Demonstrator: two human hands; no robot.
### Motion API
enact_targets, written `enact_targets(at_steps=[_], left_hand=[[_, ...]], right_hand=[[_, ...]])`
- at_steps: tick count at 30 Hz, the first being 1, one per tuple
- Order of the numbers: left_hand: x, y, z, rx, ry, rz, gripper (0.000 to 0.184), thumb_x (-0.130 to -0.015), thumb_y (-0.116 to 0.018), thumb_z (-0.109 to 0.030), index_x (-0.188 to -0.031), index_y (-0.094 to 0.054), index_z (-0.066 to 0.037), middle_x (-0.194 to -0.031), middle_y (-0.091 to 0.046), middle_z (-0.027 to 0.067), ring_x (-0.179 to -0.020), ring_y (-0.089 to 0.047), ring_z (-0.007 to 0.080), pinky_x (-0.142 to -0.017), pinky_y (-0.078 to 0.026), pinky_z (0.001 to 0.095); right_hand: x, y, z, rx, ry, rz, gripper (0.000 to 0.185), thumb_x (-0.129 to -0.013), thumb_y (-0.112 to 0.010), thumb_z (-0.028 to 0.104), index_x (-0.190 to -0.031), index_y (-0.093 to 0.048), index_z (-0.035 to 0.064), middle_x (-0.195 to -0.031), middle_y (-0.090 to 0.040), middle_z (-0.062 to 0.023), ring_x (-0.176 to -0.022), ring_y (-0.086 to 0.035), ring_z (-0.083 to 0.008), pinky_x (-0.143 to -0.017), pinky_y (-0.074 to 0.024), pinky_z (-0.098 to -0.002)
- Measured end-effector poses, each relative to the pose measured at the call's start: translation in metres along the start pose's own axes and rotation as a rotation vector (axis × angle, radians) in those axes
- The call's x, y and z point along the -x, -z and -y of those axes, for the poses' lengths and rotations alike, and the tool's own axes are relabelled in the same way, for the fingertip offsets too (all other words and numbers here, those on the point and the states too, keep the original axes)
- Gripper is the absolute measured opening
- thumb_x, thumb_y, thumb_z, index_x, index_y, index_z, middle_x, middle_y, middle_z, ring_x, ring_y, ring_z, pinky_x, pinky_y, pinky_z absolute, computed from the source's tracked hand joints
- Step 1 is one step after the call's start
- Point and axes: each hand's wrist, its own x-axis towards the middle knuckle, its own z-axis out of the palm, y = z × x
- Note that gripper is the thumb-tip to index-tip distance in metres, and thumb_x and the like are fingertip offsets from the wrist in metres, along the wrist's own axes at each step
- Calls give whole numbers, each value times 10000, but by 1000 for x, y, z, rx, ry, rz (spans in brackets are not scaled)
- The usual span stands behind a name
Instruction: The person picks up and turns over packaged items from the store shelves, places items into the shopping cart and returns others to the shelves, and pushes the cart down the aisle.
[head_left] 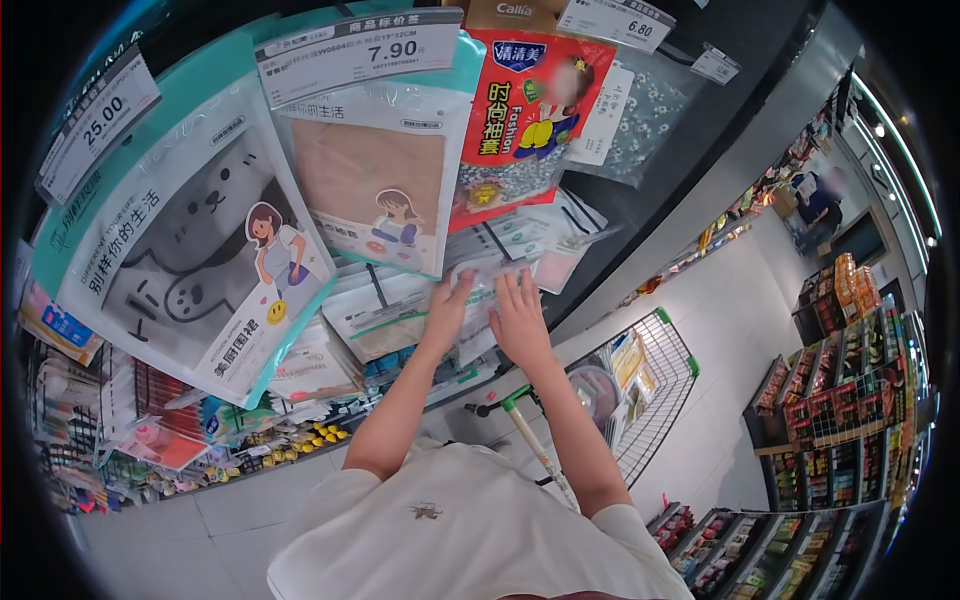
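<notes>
Both my hands are at a row of clear plastic packets hanging on hooks at the shelf's lower front. My left hand (450,305) touches the packets' left side, its thumb and fingers apart and the fingertips partly hidden. On a clear plastic packet (482,268) lies my right hand (518,318), its fingers stretched out and spread. Just above hang a red sleeve-cover packet (530,110) and a teal-edged packet with a pinkish-brown item (375,180). Further left is a large teal-edged apron packet (190,240) with a grey bear design.
Price tags (360,55) line the shelf top. A green-trimmed shopping cart (660,400) holding goods stands to my right, its handle (535,440) near my right forearm. Stocked shelves (840,400) stand across the tiled aisle (740,300). A person (815,205) is far off.
</notes>
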Motion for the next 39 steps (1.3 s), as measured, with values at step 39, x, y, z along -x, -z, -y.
enact_targets(at_steps=[39], left_hand=[[24, 28, 47, -179, 101, -37, 377, -1065, -540, -294, -1184, -623, 54, -1073, -695, 103, -981, -626, 139, -879, -477, 262]], right_hand=[[5, -4, -7, -41, 5, -28, 646, -860, -603, 60, -1468, -392, -5, -1507, -402, -233, -1452, -281, -499, -1168, -284, -599]])
